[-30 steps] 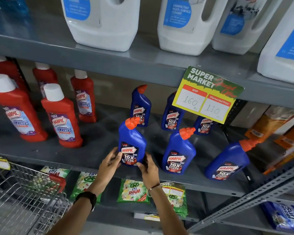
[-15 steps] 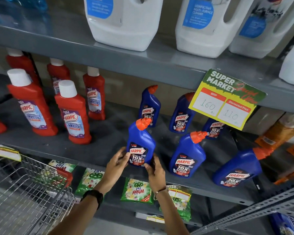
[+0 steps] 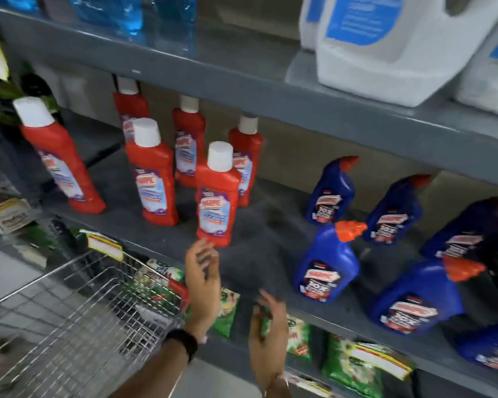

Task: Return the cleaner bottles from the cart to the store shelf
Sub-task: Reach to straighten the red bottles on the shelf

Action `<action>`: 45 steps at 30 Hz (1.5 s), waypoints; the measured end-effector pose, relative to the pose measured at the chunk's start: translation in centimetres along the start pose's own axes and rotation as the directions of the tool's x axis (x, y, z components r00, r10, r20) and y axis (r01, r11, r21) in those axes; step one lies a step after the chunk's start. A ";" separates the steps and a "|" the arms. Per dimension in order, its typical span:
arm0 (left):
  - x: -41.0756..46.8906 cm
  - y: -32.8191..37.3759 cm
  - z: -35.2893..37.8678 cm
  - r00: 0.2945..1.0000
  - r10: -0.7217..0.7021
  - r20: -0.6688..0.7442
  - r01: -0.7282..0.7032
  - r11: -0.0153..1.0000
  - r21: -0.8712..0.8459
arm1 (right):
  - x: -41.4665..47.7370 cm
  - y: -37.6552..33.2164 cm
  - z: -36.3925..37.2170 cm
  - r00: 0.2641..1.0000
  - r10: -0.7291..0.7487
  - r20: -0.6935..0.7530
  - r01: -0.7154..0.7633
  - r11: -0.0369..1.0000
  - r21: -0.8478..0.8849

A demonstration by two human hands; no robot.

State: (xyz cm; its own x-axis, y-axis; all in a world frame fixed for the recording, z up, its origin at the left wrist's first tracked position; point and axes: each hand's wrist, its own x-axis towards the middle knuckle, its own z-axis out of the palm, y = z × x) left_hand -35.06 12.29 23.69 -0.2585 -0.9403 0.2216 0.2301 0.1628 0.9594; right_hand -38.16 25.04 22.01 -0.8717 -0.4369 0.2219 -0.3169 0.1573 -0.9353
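Note:
A blue Harpic cleaner bottle (image 3: 327, 264) with an orange cap stands upright near the front edge of the grey middle shelf (image 3: 259, 225). More blue bottles (image 3: 414, 294) stand to its right and behind it. Several red Harpic bottles (image 3: 217, 196) with white caps stand on the left half of the shelf. My left hand (image 3: 203, 280) hovers empty in front of the shelf edge, fingers apart, just below the nearest red bottle. My right hand (image 3: 268, 334) is lower, also empty with spread fingers. The wire cart (image 3: 69, 326) is at the bottom left; no bottles show in it.
Large white jugs (image 3: 391, 44) and blue liquid bottles (image 3: 133, 15) fill the top shelf. Green detergent packets (image 3: 351, 366) lie on the lower shelf under my hands. A yellow price tag (image 3: 105, 247) hangs at the shelf edge by the cart.
Both hands have let go of the blue bottle and drawn back to the left and down. The view has swung left, so the red bottles and cart fill more of it.

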 end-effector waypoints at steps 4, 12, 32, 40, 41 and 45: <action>7.6 -1.9 -3.0 0.990 -0.131 0.041 0.130 0.991 0.033 | 7.3 -2.3 6.8 0.965 0.069 0.252 -0.075 0.997 0.014; 11.6 -3.2 -4.8 0.889 -0.247 0.387 0.138 0.947 0.289 | 11.8 -2.4 10.4 0.953 0.132 0.272 -0.071 0.972 -0.224; 8.9 -2.4 -8.3 0.931 -0.198 0.307 0.178 0.980 0.092 | 5.5 -2.7 10.6 0.991 0.127 0.039 -0.123 0.989 -0.082; 15.3 -1.7 -12.9 0.975 -0.156 -0.157 0.150 0.987 -0.048 | -0.7 -5.3 17.4 0.956 -0.088 0.281 0.149 0.968 -0.204; 16.2 -1.8 -12.9 0.982 -0.179 -0.051 0.180 0.984 0.003 | 0.8 -6.0 18.8 0.963 -0.074 0.259 0.121 0.978 -0.171; 18.1 -2.6 -13.0 0.961 -0.196 0.197 0.160 0.970 0.186 | 7.7 -7.1 23.2 0.978 0.084 0.190 -0.053 0.985 -0.165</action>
State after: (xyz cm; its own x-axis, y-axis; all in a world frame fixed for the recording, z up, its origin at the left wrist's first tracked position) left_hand -28.12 -9.03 22.97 -0.4779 -0.8764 0.0592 0.0076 0.0632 0.9980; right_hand -33.98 0.00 24.01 -0.8083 -0.5824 0.0861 -0.3278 0.3237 -0.8876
